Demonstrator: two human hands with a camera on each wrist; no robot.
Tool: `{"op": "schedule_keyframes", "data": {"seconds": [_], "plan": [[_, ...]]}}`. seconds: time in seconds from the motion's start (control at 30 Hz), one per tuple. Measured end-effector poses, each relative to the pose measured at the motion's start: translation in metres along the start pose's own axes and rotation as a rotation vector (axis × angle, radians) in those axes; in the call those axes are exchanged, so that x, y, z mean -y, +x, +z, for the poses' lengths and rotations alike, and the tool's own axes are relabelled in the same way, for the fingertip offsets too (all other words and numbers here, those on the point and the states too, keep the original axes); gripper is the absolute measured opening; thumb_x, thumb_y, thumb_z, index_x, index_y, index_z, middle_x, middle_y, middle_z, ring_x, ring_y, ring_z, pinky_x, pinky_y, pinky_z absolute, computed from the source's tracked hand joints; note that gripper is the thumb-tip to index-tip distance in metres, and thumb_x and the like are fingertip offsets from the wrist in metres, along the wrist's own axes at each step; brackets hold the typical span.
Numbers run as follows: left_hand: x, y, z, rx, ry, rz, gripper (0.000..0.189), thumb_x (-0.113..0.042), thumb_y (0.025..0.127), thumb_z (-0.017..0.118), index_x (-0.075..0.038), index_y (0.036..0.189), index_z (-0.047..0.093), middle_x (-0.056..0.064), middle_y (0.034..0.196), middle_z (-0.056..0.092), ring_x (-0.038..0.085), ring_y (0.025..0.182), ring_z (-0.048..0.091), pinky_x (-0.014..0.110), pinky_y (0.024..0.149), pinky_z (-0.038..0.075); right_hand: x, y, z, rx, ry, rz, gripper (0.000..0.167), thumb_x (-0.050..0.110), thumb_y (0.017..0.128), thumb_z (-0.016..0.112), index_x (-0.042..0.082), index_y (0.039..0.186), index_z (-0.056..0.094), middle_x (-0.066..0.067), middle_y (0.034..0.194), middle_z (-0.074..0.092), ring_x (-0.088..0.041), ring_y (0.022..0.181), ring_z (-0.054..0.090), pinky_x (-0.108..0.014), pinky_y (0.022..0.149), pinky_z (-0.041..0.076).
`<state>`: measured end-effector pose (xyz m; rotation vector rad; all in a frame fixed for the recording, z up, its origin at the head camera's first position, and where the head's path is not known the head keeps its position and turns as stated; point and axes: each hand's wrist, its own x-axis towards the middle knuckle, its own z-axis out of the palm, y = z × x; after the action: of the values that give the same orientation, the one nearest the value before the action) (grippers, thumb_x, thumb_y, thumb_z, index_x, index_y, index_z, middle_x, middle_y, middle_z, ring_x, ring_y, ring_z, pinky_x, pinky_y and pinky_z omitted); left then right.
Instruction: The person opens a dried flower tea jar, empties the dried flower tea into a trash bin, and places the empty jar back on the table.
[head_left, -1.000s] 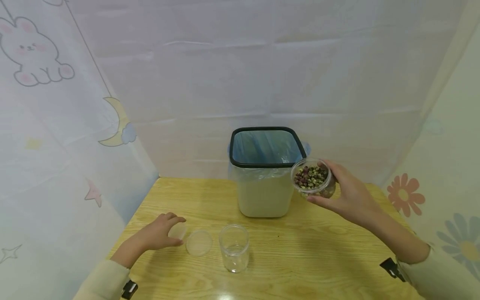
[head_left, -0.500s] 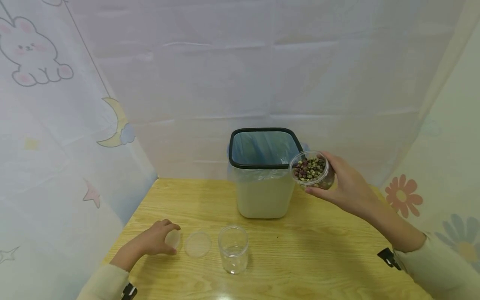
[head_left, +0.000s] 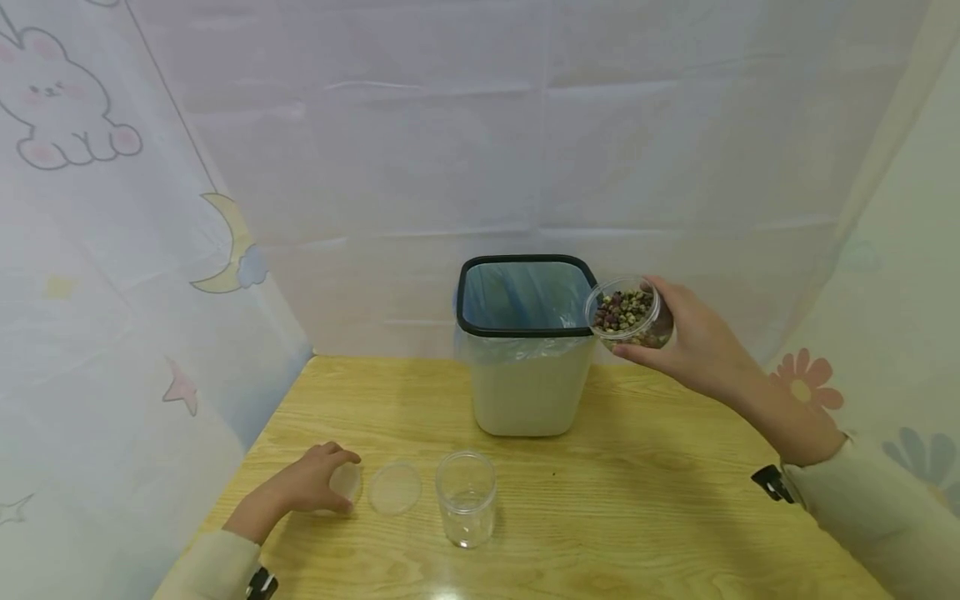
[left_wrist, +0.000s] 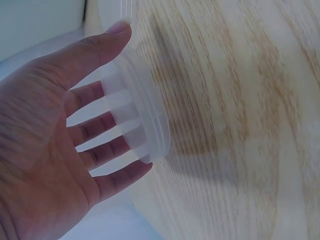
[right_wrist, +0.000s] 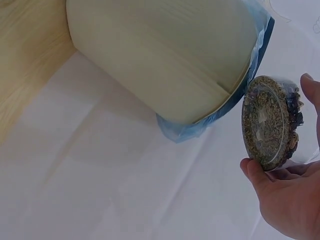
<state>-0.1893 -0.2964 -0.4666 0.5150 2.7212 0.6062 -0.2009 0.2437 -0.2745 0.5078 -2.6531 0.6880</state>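
Observation:
My right hand [head_left: 701, 342] grips a clear plastic jar [head_left: 637, 315] around its side, up beside the bin's right rim. Purple and yellow-green dried bits, like flower buds, fill part of this jar, and its open mouth tips toward the bin [head_left: 528, 387]. In the right wrist view, fine brown crumbs show through the jar's base [right_wrist: 265, 122]. Low over the table at left, my left hand [head_left: 307, 479] holds a translucent round lid [left_wrist: 142, 110] between thumb and fingers. To its right lies a second round lid [head_left: 395, 488], and then an empty clear jar [head_left: 467, 500] standing upright.
The bin has a black rim frame [head_left: 525, 332] and a bluish plastic liner [head_left: 525, 296]. It stands toward the back of the wooden table [head_left: 637, 517]. Printed cloth walls [head_left: 405, 183] close in the back and both sides.
My right hand has raised the filled jar higher beside the bin rim. My left hand moved slightly left and toward me with its lid, then stayed nearly still.

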Motion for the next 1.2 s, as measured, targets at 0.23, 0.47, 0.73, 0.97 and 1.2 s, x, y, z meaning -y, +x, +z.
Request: {"op": "schedule_keyframes", "data": {"seconds": [0.23,0.47,0.73,0.97,1.2], "plan": [[0.002,0.001,0.003,-0.009,0.010,0.010,0.071,-0.032,0.075,0.091,-0.006,0.133,0.062,0.018,0.132,0.055,0.046,0.122,0.049,0.061,0.089,0.050,-0.002,0.014,-0.005,0.015,0.003,-0.009,0.096,0.045,0.081,0.085,0.003,0.152,0.037,-0.021,0.132,0.052,-0.037,0.111,0.054,-0.057,0.083,0.049],[0.005,0.002,0.006,-0.014,0.008,0.016,0.072,-0.034,0.074,0.092,-0.006,0.133,0.062,0.018,0.130,0.055,0.044,0.119,0.051,0.058,0.085,0.053,-0.006,0.025,-0.008,0.017,-0.003,-0.023,0.093,0.043,0.081,0.086,0.003,0.151,0.039,-0.021,0.130,0.053,-0.038,0.114,0.054,-0.058,0.088,0.049],[0.005,0.001,0.007,-0.023,0.006,0.024,0.074,-0.036,0.072,0.093,-0.006,0.132,0.062,0.016,0.128,0.056,0.041,0.115,0.052,0.056,0.081,0.054,-0.006,0.034,-0.012,0.039,-0.030,-0.026,0.095,0.044,0.082,0.084,0.003,0.153,0.036,-0.025,0.137,0.048,-0.044,0.123,0.049,-0.063,0.092,0.046],[0.004,0.000,0.009,-0.036,0.019,0.029,0.073,-0.036,0.071,0.093,-0.006,0.131,0.063,0.015,0.125,0.057,0.039,0.112,0.052,0.056,0.078,0.054,-0.006,0.043,-0.015,0.080,-0.040,-0.015,0.097,0.045,0.084,0.083,0.001,0.155,0.033,-0.027,0.142,0.045,-0.046,0.128,0.046,-0.065,0.096,0.045],[0.005,0.002,0.012,-0.054,0.044,0.032,0.073,-0.038,0.070,0.094,-0.008,0.130,0.064,0.014,0.124,0.058,0.037,0.110,0.053,0.054,0.078,0.054,-0.003,0.051,-0.016,0.099,-0.044,-0.027,0.096,0.044,0.084,0.082,0.003,0.155,0.033,-0.026,0.146,0.043,-0.044,0.130,0.044,-0.064,0.097,0.044]]}}
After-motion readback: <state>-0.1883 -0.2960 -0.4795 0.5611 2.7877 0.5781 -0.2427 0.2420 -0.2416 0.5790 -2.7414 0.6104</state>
